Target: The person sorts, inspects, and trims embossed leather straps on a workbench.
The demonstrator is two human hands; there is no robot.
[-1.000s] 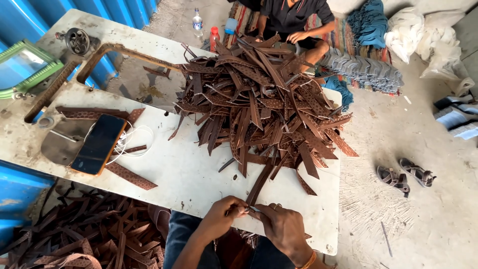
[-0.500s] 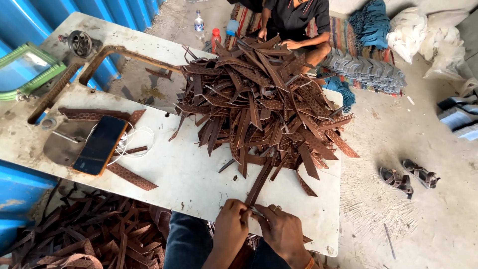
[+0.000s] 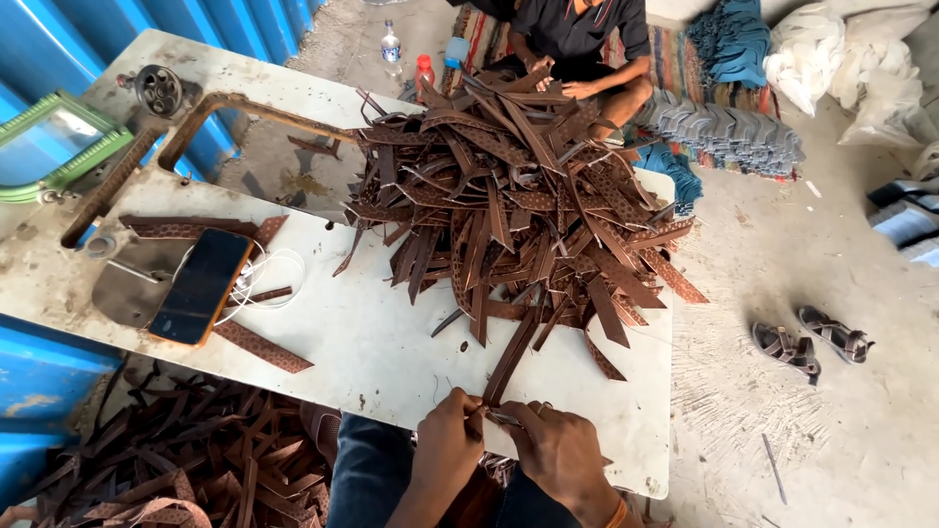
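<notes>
Concrete floor (image 3: 782,293) w/ a blue metal wall (image 3: 59,49) on the left; a white table (image 3: 372,342) runs across the middle. On it, a big heap of brown leather strips (image 3: 518,196) fills the centre & far end. Under the table at lower left, a second pile of strips (image 3: 196,469) lies on the ground. At the far end a 2nd person (image 3: 577,39) in a dark shirt sits on a striped mat, hands at the heap's edge, w/ a stack of grey-blue cut pieces (image 3: 724,127) beside them. Pair of sandals (image 3: 807,342) on the floor to the right, well apart from the table. Phone (image 3: 201,286) w/ orange case lies on the table's left part, white cable next to it, one loose strip (image 3: 262,346) just below. At the near edge, left hand (image 3: 448,442) & right hand (image 3: 558,452) are both pinched on the near end of one long strip (image 3: 511,360) that reaches up into the heap
</notes>
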